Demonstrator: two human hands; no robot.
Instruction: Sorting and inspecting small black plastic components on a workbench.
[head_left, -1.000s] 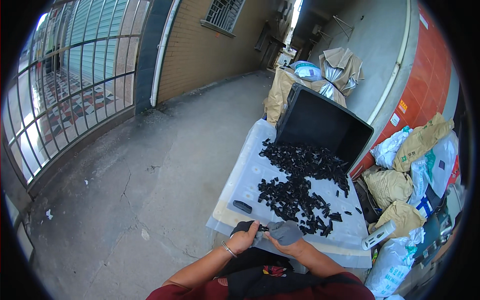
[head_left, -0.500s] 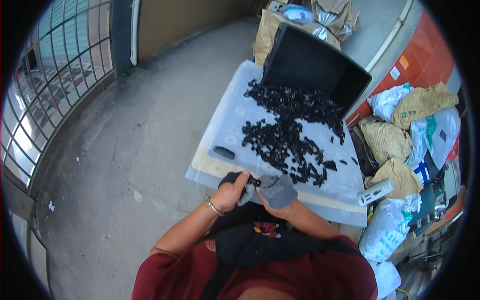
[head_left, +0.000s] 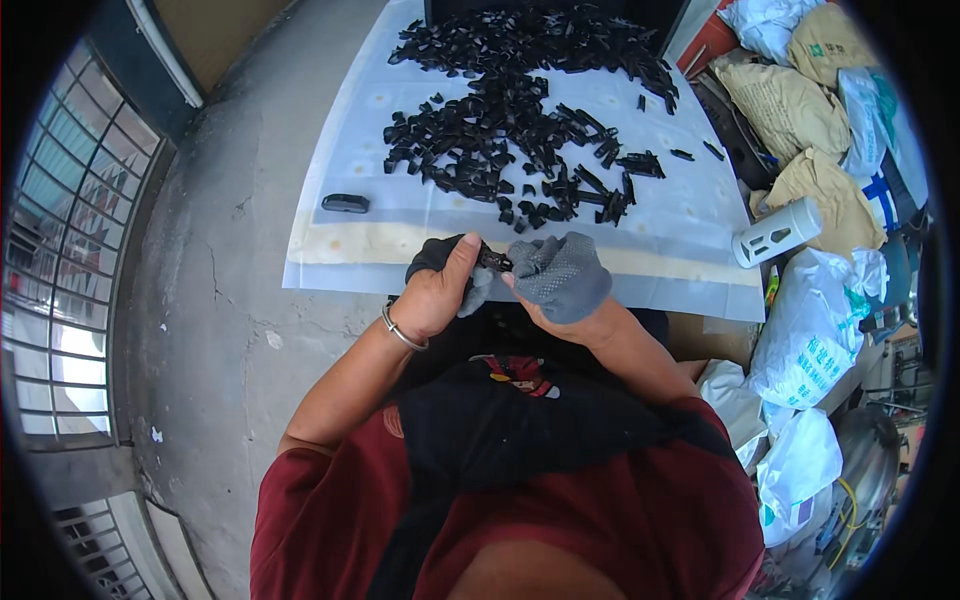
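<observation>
My left hand (head_left: pixel 440 282), in a grey and black glove that leaves the thumb bare, is closed around a small black plastic part (head_left: pixel 494 260). From the other side my right hand (head_left: pixel 560 280), in a dotted grey glove, grips the same part; its fingers hide most of it. Both hands meet just over the near edge of the table (head_left: pixel 660 285). Beyond them a heap of small black plastic pieces (head_left: pixel 500 130) spreads over the whitish table cover. A larger, rounded black piece (head_left: pixel 345 203) lies apart at the left near corner.
A black bin (head_left: pixel 560 8) stands behind the heap, cut off by the upper rim. Right of the table are a white slotted cylinder (head_left: pixel 777 233), brown paper sacks (head_left: pixel 785 105) and white plastic bags (head_left: pixel 812 325). Concrete floor (head_left: pixel 230 270) and a barred gate (head_left: pixel 75 250) lie left.
The view has tipped downward, so table and heap sit higher in the picture and the bin is mostly out of sight. Both hands keep their hold on the small black part.
</observation>
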